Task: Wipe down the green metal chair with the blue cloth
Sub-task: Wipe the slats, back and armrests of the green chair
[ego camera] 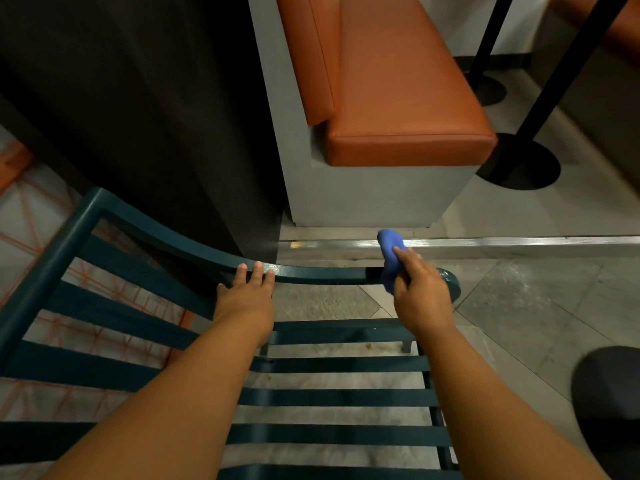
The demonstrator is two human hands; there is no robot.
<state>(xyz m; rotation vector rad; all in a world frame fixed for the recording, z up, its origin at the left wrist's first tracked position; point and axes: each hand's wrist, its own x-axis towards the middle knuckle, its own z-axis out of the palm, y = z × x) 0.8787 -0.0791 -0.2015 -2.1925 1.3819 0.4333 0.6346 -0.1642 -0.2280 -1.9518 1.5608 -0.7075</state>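
Nearest the camera, two bare forearms reach out over the chair (pixel 332 396), whose seat is a row of flat dark green metal slats with gaps that show pale floor beneath. The paint looks smooth and slightly glossy, and the backrest at the left is made of the same flat slats set in a thicker rounded frame. Beyond the seat runs the armrest (pixel 311 271), a flat curved bar that sweeps from the backrest frame to a rounded end at the right.

The left hand (pixel 247 296) rests on the armrest with fingers spread slightly, the fingertips lying on top of the bar; it holds nothing else.

The right hand (pixel 420 292) is closed around the cloth (pixel 391 258), a bunched blue wad of soft fabric, thumb and fingers pinching it from both sides. The cloth is pressed against the armrest near its rounded right end, and a lump of it stands up above the fingers.

Past the armrest a bright metal strip (pixel 502 242) crosses the grey tiled floor (pixel 519 299). Farther off stands a bench (pixel 408 98) with smooth orange padded cushions on a grey block base, a dark panel (pixel 138 98) at its left, and black round-based posts (pixel 519 161) at its right. No writing is legible anywhere.
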